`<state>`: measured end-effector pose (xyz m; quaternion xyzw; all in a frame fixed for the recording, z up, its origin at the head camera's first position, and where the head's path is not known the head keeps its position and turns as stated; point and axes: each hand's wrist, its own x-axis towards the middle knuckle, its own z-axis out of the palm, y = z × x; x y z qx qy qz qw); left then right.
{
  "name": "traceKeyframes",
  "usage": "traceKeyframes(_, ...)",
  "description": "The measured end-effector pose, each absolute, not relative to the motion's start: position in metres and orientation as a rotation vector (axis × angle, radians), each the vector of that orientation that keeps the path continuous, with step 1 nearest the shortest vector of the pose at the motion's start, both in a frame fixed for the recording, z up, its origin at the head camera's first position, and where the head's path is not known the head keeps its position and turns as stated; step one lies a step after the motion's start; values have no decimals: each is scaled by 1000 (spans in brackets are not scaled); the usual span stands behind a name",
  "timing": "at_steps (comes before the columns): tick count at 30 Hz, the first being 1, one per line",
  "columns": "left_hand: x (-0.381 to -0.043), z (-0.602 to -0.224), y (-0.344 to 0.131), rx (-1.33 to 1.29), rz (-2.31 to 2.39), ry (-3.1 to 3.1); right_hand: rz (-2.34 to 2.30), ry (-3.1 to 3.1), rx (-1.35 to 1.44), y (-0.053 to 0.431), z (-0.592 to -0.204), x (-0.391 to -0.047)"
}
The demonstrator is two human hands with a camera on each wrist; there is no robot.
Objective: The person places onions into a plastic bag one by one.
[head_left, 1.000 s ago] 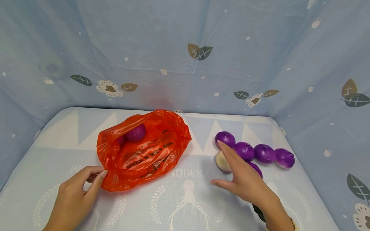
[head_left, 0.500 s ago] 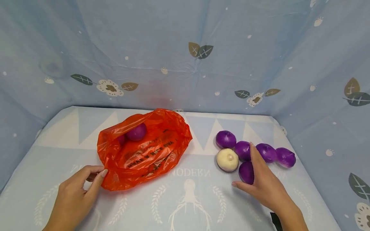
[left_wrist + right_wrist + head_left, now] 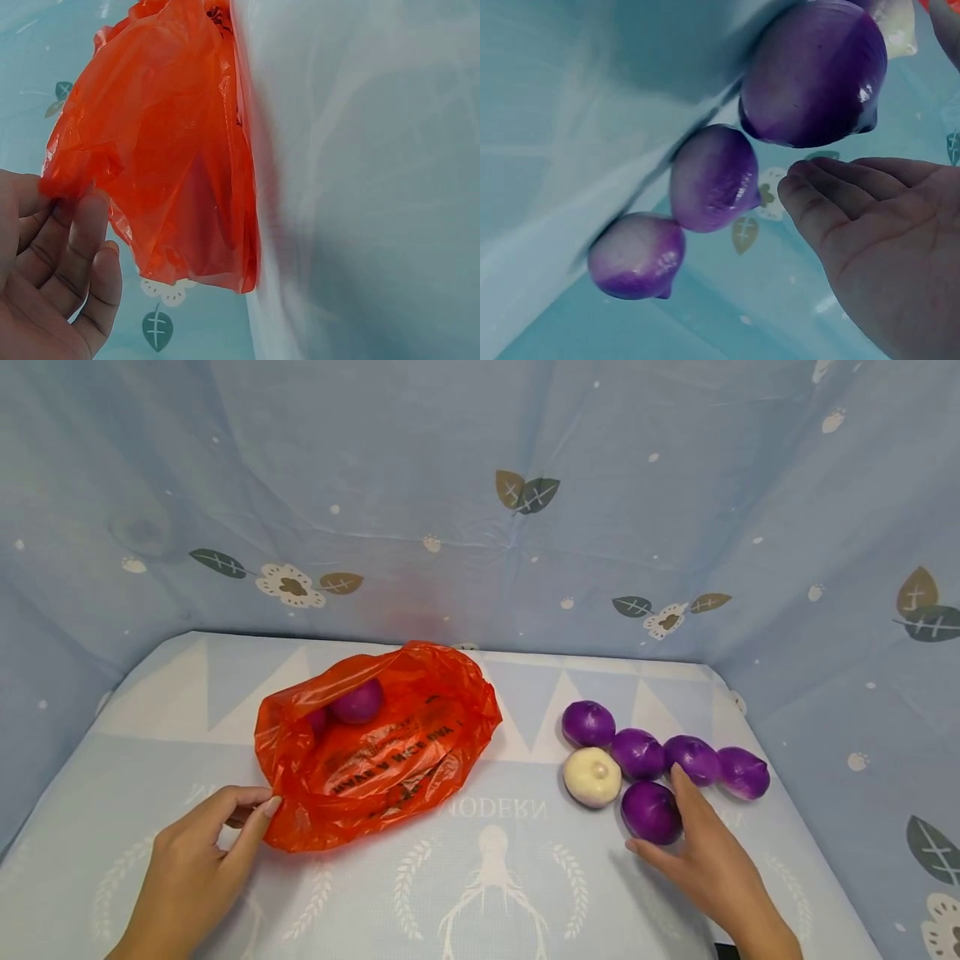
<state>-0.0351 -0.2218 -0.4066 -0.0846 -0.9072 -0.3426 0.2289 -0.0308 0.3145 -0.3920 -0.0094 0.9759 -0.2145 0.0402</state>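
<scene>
In the head view, my left hand (image 3: 198, 856) pinches the near left edge of a red plastic bag (image 3: 405, 768). The left wrist view also shows the bag's rim (image 3: 71, 180) between thumb and fingers. Inside the bag lies a purple onion (image 3: 358, 701), with another partly hidden beside it. On the right, my right hand (image 3: 712, 860) is spread around the nearest purple onion (image 3: 652, 812), thumb on its near side. In the right wrist view the straight fingers (image 3: 810, 202) appear apart from the large onion (image 3: 814, 75).
Several more purple onions (image 3: 637, 754) lie in a row behind the nearest one. A cream-coloured, onion-shaped piece (image 3: 592, 777) sits just left of it. The patterned tabletop (image 3: 487, 893) ends at a blue cloth wall (image 3: 420, 485) behind and at both sides.
My right hand has moved right and toward me, from over the cream-coloured piece to the nearest purple onion. The left hand keeps its hold on the bag.
</scene>
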Motion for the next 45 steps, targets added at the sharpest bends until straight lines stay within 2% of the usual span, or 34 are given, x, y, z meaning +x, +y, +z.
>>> traceKeyframes(22, -36, -407, -222, -245, -949, -2470, -673, 2954, 56, 334, -409, -26)
traceKeyframes(45, -35, -405, -225, -270, -950, -2456, -656, 2959, 102, 334, -409, -28)
